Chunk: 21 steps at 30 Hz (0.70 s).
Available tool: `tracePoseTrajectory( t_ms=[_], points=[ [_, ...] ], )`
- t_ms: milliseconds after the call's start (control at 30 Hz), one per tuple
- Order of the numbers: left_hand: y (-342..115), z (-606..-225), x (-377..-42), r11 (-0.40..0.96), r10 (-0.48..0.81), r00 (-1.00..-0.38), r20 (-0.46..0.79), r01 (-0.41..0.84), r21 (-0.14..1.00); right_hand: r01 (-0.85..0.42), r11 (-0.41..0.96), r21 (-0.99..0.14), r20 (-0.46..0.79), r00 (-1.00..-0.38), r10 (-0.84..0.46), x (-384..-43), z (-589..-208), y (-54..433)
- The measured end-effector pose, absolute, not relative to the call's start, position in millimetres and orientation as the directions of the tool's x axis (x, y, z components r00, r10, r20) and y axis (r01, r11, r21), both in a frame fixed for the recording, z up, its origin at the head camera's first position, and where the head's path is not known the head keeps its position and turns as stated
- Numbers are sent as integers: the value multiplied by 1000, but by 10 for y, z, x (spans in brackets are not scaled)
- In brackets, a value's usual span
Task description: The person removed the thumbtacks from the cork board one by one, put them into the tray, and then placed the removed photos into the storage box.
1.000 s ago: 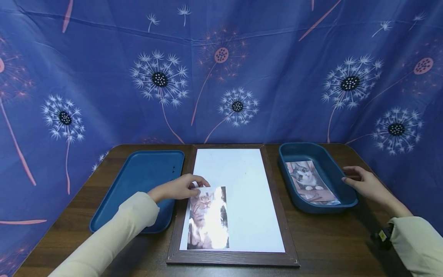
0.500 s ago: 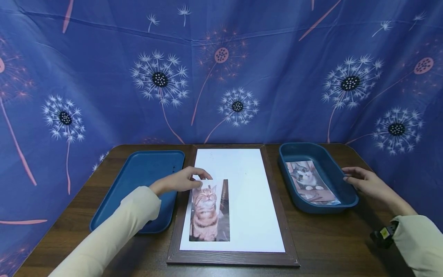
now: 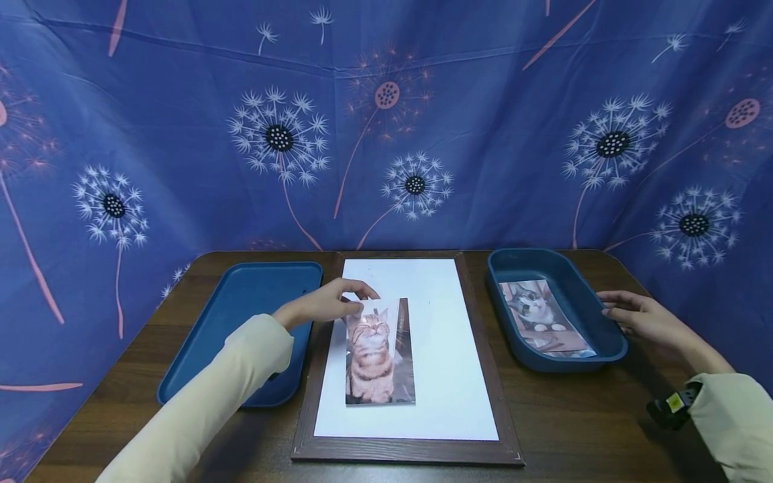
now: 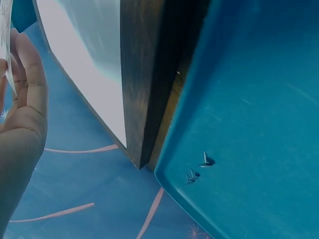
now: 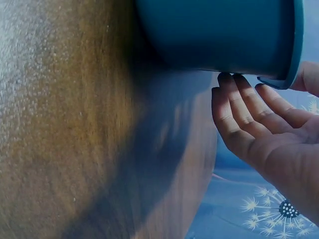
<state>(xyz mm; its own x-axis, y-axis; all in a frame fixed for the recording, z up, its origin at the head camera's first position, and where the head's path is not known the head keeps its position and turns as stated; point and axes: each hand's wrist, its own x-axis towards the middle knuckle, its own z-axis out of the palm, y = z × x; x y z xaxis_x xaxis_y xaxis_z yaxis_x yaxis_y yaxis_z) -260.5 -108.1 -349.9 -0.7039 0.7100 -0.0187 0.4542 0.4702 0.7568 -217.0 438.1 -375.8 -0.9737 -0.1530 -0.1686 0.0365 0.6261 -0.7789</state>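
My left hand (image 3: 329, 302) pinches the top left corner of a photo print (image 3: 380, 355) of an orange tabby cat. The print is held over the white panel of a brown-framed board (image 3: 455, 349); how far it is above the surface is hard to tell. In the left wrist view the print (image 4: 6, 45) shows edge-on between thumb and fingers. At the right, my right hand (image 3: 652, 325) holds the side of a deep blue bin (image 3: 580, 288), its fingers (image 5: 244, 102) against the outer wall and the thumb at the rim. A grey-and-white cat photo (image 3: 537, 315) lies in the bin, over another print.
Left of the board lies a shallow blue tray (image 3: 253, 302), partly under the left forearm. Several small dark metal bits (image 4: 205, 160) are on it. The wooden table (image 3: 561, 422) carries everything, and a blue dandelion-print cloth (image 3: 423, 121) hangs behind.
My left hand has moved the tabby photo up and to the right over the white panel, and the glare has left the print. My right hand has stayed at the bin, almost still.
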Motion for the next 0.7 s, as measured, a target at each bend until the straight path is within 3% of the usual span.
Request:
tracePoseTrajectory(
  t_ms=[300,700],
  points=[
    [-897,-3496,-2699,472,639,-768,-51,338,814,-3,609,-793,-135,-974,-182,-2160,-3787,4437],
    [-652,-3424,-2804,470,574,-818,-32,296,832,23,590,-807,-153,-974,-170,-2154,-3773,4397]
  ],
)
